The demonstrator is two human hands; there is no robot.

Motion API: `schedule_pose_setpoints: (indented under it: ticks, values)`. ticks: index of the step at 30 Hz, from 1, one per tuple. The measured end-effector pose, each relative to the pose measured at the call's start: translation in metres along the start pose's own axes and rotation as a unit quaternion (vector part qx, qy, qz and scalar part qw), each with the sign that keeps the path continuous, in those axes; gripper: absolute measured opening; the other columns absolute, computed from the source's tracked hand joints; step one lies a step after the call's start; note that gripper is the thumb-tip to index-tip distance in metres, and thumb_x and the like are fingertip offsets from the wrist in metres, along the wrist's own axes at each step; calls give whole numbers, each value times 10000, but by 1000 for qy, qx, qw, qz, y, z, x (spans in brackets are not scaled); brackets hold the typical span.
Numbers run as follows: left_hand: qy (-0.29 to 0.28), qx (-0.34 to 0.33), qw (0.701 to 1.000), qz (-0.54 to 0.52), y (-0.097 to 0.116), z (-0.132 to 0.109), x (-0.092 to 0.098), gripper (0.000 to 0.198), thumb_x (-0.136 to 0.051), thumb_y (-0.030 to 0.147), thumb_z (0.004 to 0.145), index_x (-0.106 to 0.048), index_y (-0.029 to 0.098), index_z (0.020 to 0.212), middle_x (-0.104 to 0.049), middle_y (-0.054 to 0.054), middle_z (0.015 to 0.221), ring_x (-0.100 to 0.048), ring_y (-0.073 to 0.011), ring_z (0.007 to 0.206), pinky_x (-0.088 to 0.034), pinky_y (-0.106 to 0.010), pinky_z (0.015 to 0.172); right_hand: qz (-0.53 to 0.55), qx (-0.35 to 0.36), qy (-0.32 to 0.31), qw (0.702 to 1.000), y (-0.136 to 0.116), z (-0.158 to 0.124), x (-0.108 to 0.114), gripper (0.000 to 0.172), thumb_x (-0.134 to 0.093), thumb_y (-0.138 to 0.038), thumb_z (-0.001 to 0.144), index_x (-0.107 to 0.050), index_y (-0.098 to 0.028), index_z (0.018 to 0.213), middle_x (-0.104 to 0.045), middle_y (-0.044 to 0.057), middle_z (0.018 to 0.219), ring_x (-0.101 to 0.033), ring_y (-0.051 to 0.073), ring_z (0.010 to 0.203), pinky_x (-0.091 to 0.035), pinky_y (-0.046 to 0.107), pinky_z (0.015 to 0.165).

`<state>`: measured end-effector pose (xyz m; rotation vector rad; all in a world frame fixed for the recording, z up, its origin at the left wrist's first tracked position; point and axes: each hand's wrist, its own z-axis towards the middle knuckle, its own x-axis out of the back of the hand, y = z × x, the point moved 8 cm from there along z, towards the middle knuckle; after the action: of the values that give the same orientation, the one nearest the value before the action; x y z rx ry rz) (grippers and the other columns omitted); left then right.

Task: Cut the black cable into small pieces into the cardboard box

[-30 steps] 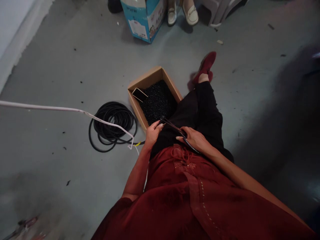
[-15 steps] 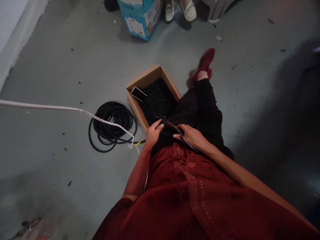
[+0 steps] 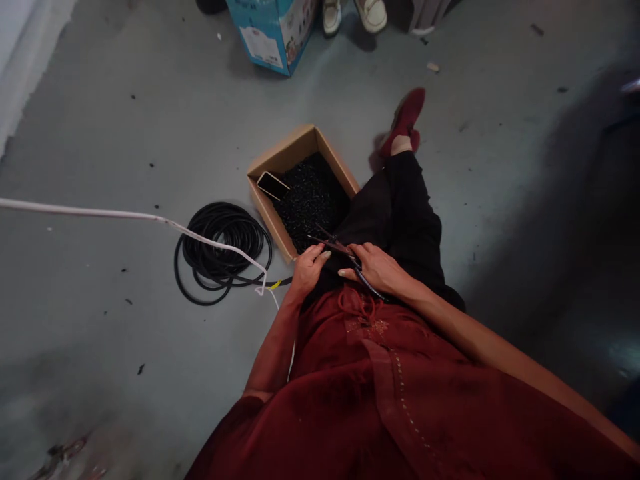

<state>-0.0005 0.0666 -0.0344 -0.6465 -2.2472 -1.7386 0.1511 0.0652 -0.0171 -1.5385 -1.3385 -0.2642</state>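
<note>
My right hand (image 3: pixel 377 268) is wrapped round a pair of scissors (image 3: pixel 342 248), its handle showing below the fingers. The blades are parted and point over the near edge of a cardboard box (image 3: pixel 261 207). Just left of the blades, my left hand (image 3: pixel 307 268) is closed in a pinch, its thumb and fingertips close to the scissors. A black cord (image 3: pixel 284 282) runs from a coil (image 3: pixel 225 230) on the floor to behind my left wrist; its end at the fingers is hard to make out. Small black cut pieces (image 3: pixel 313 197) lie in the box.
A dark, pale-rimmed rectangular object (image 3: pixel 273 186) leans inside the box. A white cable (image 3: pixel 125 214) stretches in from the left to a yellow band (image 3: pixel 275 285). Farther off are a blue carton (image 3: pixel 260 40), another person's pale shoes (image 3: pixel 373 15) and a grey stool (image 3: pixel 427 13).
The scissor blades have spread apart from nearly together. My right hand has come slightly left towards my left hand. The whole view has shifted a little.
</note>
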Motion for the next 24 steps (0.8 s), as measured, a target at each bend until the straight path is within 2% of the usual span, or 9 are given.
schedule_pose_setpoints:
  ticks: [10, 17, 24]
  values:
    - [-10, 14, 1000, 11, 5, -1, -1, 293, -481, 330, 836, -627, 197, 1053, -632, -42, 944, -568, -147, 886, -434, -250, 819, 19, 10, -11, 1000, 1, 0, -1, 495, -339, -560, 860, -494, -195, 1154, -559, 100, 997, -549, 208, 895, -387, 276, 745]
    - [-2, 37, 999, 3, -11, 2, -5, 349, -491, 340, 826, -597, 190, 1123, -631, -42, 926, -572, -143, 837, -443, -258, 795, -27, -13, -23, 999, 6, 2, -7, 479, -303, -595, 854, -521, -196, 1006, -609, 101, 934, -581, 212, 806, -371, 268, 651]
    - [0, 39, 999, -13, -26, 10, -9, 354, -490, 332, 822, -593, 197, 1133, -647, -46, 963, -577, -154, 876, -443, -289, 837, -45, -53, -40, 997, 12, 7, -11, 483, -302, -624, 836, -529, -215, 956, -654, 82, 871, -606, 224, 760, -334, 254, 565]
